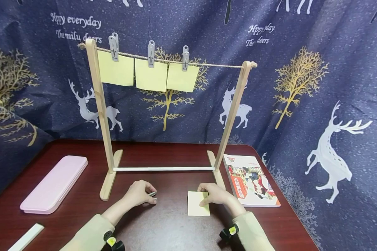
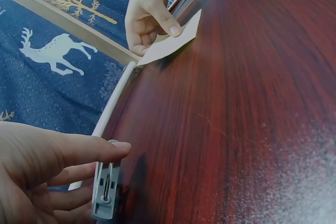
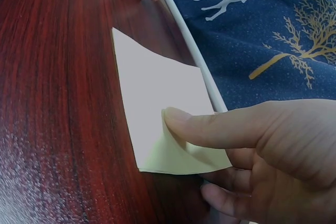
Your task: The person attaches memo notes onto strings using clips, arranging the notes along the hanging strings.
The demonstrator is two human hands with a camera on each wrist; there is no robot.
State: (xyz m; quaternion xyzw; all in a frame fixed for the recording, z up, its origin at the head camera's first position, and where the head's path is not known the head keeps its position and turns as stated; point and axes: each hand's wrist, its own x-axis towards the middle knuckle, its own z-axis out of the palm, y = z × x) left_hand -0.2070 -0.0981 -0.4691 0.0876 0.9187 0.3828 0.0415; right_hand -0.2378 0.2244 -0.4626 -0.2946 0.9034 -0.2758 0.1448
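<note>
My left hand point(image 1: 140, 194) pinches a grey clothespin point(image 2: 106, 190) between thumb and fingers, low over the table in front of the wooden rack. In my right hand point(image 1: 216, 194) is a pale yellow sticky note point(image 3: 157, 93), with the thumb on its face and the fingers behind it. The note bends slightly in the right wrist view. Above, three yellow notes point(image 1: 117, 69) hang side by side from a twine line point(image 1: 220, 65), each held by a grey clothespin point(image 1: 151, 54). The right stretch of the twine carries nothing.
The wooden rack point(image 1: 103, 115) stands at the back of the dark red table point(image 1: 163, 223), joined low down by a white rod point(image 1: 163, 169). A pink case point(image 1: 54, 184) and a white strip point(image 1: 26, 237) lie left. A colourful book point(image 1: 252, 181) lies right, beside the rack's foot.
</note>
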